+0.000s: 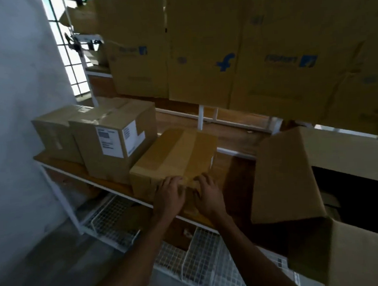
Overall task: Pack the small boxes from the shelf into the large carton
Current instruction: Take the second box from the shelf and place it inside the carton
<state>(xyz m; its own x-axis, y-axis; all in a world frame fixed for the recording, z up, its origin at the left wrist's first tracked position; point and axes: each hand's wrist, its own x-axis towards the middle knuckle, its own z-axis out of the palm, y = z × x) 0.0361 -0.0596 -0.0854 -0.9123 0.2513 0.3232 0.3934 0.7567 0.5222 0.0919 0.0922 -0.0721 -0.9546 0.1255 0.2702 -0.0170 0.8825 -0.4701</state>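
Three small brown boxes stand on the wooden shelf [58, 164]. The nearest taped box [175, 157] lies at the shelf's front edge. My left hand [169, 195] and my right hand [206, 192] both rest on its near end, fingers curled over the top edge. Behind it to the left stands a box with a white label [115, 140], and a third box [52, 133] sits further left. The large carton [352, 190] stands open at the right, with its flaps [283, 177] raised and a dark inside.
Flattened printed cartons [200, 53] hang or lean above the shelf at the back. White wire baskets [113, 222] sit on the lower level under the shelf. A pale wall [14, 87] closes the left side, with a barred window [67, 50] behind.
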